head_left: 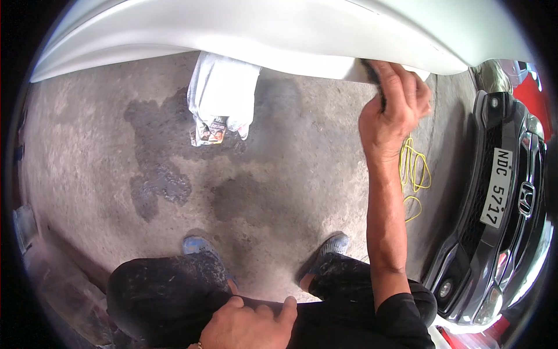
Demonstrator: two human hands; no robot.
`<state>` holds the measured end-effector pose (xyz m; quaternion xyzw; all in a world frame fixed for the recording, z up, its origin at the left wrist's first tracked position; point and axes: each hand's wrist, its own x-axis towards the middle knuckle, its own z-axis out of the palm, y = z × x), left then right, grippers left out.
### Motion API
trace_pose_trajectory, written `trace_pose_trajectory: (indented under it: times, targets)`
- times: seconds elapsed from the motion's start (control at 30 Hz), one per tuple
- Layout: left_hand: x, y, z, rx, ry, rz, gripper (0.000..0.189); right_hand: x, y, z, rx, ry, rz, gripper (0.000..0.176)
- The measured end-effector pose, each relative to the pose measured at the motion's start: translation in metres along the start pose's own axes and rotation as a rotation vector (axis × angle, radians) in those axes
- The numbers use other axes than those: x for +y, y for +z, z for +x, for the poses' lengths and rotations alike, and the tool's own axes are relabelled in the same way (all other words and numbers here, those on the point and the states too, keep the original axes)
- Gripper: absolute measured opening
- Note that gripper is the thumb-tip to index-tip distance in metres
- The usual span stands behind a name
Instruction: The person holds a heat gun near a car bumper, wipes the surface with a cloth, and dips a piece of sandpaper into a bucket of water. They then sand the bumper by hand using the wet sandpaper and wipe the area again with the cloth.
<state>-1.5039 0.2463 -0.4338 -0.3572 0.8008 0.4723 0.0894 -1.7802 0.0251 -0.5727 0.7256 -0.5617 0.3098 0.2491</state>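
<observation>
White panel [261, 35], one pad [372, 74], two hands [395, 104] [250, 326]

Site: I am working in a car body shop. Evidence: a pale, matt body panel [261, 35] is stretching across the top of the view, and my right hand [395, 104] is pressing a dark pad [372, 72] against its edge. A black car [511, 244] with a plate [496, 187] is standing just to my right. Dark stains are spreading over the concrete floor [87, 145], and a yellow cord [414, 168] is lying looped on it. My trousers [168, 285] are showing pale specks.
</observation>
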Motion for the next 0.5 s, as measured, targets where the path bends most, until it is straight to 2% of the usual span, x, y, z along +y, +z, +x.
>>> trace_pose_trajectory:
  times: [0.13,0.2,0.3,0.37,0.4,0.47,0.5]
  targets:
    - [0.001,0.005,-0.003,0.059,0.026,0.035,0.047,0.003,-0.004,0.002,-0.038,-0.028,-0.005,0.059]
    - [0.001,0.007,-0.004,0.083,0.015,0.022,0.047,0.013,0.005,0.004,0.028,0.115,-0.005,0.059]
    - [0.004,0.015,-0.007,0.161,0.039,0.056,0.047,-0.008,-0.003,-0.003,-0.051,-0.046,0.052,0.057]
    - [0.005,0.007,-0.004,0.048,0.014,0.009,0.047,-0.008,-0.003,-0.001,-0.034,-0.099,0.063,0.055]
    - [0.004,0.001,0.000,-0.003,-0.005,-0.013,0.047,-0.002,0.002,0.000,-0.015,-0.041,0.037,0.055]
    - [-0.002,-0.013,0.011,-0.358,0.016,-0.056,0.060,0.005,0.008,-0.003,0.019,0.075,-0.013,0.055]
    - [-0.007,-0.022,0.020,-0.539,0.032,-0.078,0.068,0.007,0.005,-0.004,-0.019,0.015,0.003,0.053]
